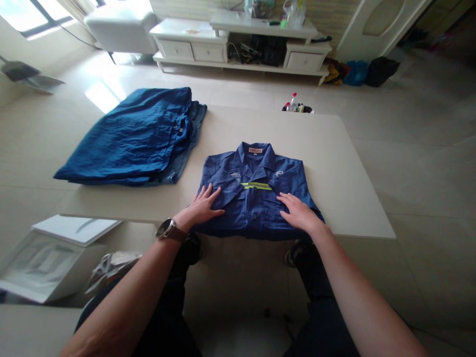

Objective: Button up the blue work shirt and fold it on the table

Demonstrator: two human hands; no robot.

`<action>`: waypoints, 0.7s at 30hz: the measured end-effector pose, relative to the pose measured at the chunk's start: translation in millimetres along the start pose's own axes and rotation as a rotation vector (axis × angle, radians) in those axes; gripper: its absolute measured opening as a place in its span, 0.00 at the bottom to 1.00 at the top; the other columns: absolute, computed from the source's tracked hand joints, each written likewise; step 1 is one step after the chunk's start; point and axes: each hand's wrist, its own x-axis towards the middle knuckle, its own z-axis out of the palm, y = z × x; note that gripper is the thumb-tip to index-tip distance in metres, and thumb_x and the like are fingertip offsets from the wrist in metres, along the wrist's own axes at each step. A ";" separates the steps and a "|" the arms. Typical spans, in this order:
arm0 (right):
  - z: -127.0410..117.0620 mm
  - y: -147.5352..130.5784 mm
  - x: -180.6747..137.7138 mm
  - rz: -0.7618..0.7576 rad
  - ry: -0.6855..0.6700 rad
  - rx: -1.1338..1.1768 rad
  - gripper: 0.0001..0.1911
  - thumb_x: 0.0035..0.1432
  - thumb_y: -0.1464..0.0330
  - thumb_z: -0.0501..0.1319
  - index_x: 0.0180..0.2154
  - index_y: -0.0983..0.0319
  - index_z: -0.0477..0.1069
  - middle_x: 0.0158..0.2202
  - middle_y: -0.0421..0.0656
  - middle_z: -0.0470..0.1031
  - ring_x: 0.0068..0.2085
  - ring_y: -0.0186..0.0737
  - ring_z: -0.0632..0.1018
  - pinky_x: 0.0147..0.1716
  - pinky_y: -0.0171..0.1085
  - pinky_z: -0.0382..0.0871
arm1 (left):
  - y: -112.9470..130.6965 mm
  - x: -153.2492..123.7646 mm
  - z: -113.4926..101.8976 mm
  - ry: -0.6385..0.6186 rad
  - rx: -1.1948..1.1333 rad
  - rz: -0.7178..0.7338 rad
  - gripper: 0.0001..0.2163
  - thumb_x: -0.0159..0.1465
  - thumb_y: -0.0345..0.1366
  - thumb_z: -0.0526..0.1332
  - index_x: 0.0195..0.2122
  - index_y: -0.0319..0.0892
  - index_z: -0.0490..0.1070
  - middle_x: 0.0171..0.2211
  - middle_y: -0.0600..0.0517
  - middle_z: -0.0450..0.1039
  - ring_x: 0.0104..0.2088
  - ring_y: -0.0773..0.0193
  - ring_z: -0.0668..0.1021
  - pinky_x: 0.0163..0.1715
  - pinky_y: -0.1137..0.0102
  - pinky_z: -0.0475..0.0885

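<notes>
A navy blue work shirt lies face up at the table's near edge, collar pointing away from me. Its sleeves are folded in across the front, and a yellow-green and grey reflective stripe crosses the chest. Flat on the shirt's left side rests my left hand, fingers spread, a watch on that wrist. My right hand lies on the right side of the shirt by a chest pocket, its fingers stretched out. Neither hand grips the cloth. To the left sits a stack of folded blue clothes.
The white table extends past the shirt on both sides. Below its left end stand a white box and a plastic bag. Bottles show behind the far edge. Further back are a white TV cabinet and several bags.
</notes>
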 end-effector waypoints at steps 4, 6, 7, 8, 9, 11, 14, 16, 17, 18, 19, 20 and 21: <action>-3.6 -1.0 1.3 -0.037 0.025 0.007 0.31 0.65 0.68 0.60 0.68 0.62 0.68 0.74 0.49 0.61 0.73 0.53 0.63 0.73 0.52 0.56 | 9.5 -4.2 -2.1 -0.099 0.018 -0.045 0.39 0.67 0.59 0.60 0.77 0.54 0.52 0.80 0.45 0.33 0.77 0.34 0.38 0.73 0.38 0.45; -10.1 1.4 1.5 -0.051 0.083 0.028 0.28 0.65 0.68 0.60 0.65 0.62 0.71 0.72 0.50 0.64 0.70 0.50 0.67 0.72 0.49 0.58 | 8.6 -4.4 -8.8 -0.073 -0.003 -0.046 0.34 0.70 0.56 0.56 0.76 0.56 0.55 0.80 0.47 0.36 0.78 0.36 0.41 0.73 0.39 0.46; -14.6 3.8 1.1 -0.034 0.126 0.027 0.26 0.66 0.68 0.59 0.63 0.62 0.72 0.70 0.51 0.66 0.69 0.50 0.70 0.71 0.48 0.60 | 5.9 -3.9 -13.0 -0.037 -0.012 -0.051 0.32 0.72 0.55 0.55 0.75 0.56 0.57 0.80 0.47 0.38 0.78 0.37 0.44 0.73 0.41 0.49; -19.5 7.1 0.2 0.009 0.175 0.015 0.24 0.66 0.67 0.59 0.61 0.61 0.74 0.68 0.51 0.69 0.67 0.50 0.72 0.70 0.48 0.63 | 1.8 -3.1 -17.3 0.011 -0.015 -0.069 0.30 0.72 0.53 0.54 0.75 0.55 0.58 0.80 0.46 0.42 0.78 0.38 0.49 0.73 0.42 0.52; -24.5 11.1 -1.2 0.073 0.225 -0.009 0.22 0.66 0.67 0.58 0.60 0.60 0.75 0.66 0.51 0.72 0.64 0.51 0.74 0.68 0.49 0.66 | -3.6 -2.2 -21.4 0.063 -0.013 -0.102 0.29 0.72 0.51 0.54 0.74 0.54 0.60 0.78 0.44 0.47 0.77 0.39 0.53 0.72 0.43 0.56; -33.0 20.8 -4.8 0.222 0.293 -0.073 0.20 0.66 0.65 0.58 0.57 0.60 0.76 0.60 0.52 0.76 0.60 0.53 0.77 0.63 0.50 0.70 | -16.6 0.1 -27.6 0.155 0.002 -0.214 0.29 0.70 0.48 0.57 0.72 0.49 0.63 0.72 0.39 0.59 0.72 0.40 0.64 0.69 0.46 0.63; -38.2 36.6 -9.6 0.368 0.302 -0.130 0.21 0.66 0.63 0.58 0.56 0.62 0.76 0.57 0.54 0.77 0.56 0.55 0.79 0.59 0.49 0.72 | -35.6 2.8 -30.5 0.190 -0.037 -0.352 0.30 0.65 0.45 0.64 0.67 0.40 0.67 0.57 0.36 0.74 0.60 0.45 0.77 0.60 0.58 0.73; -37.1 46.0 -10.4 0.424 0.267 -0.123 0.23 0.66 0.60 0.58 0.57 0.64 0.74 0.56 0.56 0.78 0.55 0.55 0.80 0.57 0.48 0.73 | -44.9 3.3 -29.8 0.147 -0.127 -0.385 0.30 0.62 0.44 0.68 0.63 0.37 0.69 0.47 0.40 0.79 0.47 0.52 0.82 0.48 0.65 0.76; -36.1 50.1 -10.1 0.455 0.242 -0.110 0.24 0.67 0.59 0.58 0.58 0.64 0.74 0.56 0.57 0.78 0.54 0.55 0.80 0.55 0.48 0.73 | -48.5 2.9 -29.7 0.124 -0.172 -0.397 0.29 0.61 0.45 0.69 0.60 0.36 0.70 0.41 0.43 0.80 0.41 0.55 0.82 0.42 0.68 0.76; -35.3 53.9 -9.6 0.486 0.213 -0.100 0.25 0.67 0.58 0.58 0.59 0.64 0.73 0.55 0.57 0.79 0.53 0.55 0.80 0.54 0.48 0.73 | -51.4 2.2 -30.0 0.104 -0.205 -0.411 0.27 0.59 0.46 0.70 0.56 0.37 0.73 0.36 0.47 0.80 0.35 0.57 0.81 0.36 0.69 0.74; -34.9 57.7 -8.9 0.514 0.182 -0.096 0.26 0.66 0.57 0.59 0.59 0.64 0.73 0.54 0.57 0.79 0.53 0.56 0.81 0.53 0.47 0.73 | -53.8 1.0 -30.8 0.075 -0.222 -0.421 0.24 0.57 0.47 0.71 0.50 0.37 0.75 0.31 0.50 0.78 0.31 0.59 0.79 0.31 0.70 0.71; -35.1 61.5 -8.4 0.538 0.154 -0.098 0.26 0.66 0.56 0.60 0.59 0.65 0.74 0.53 0.58 0.80 0.52 0.56 0.81 0.52 0.47 0.74 | -56.0 -0.5 -32.0 0.036 -0.226 -0.421 0.20 0.56 0.49 0.72 0.42 0.38 0.77 0.26 0.52 0.75 0.27 0.61 0.76 0.27 0.71 0.67; -35.8 65.4 -8.2 0.560 0.126 -0.100 0.26 0.65 0.55 0.61 0.57 0.65 0.75 0.52 0.58 0.81 0.51 0.56 0.82 0.50 0.46 0.74 | -57.8 -2.3 -33.6 -0.014 -0.223 -0.416 0.18 0.53 0.50 0.72 0.33 0.39 0.77 0.21 0.53 0.71 0.25 0.62 0.74 0.25 0.71 0.63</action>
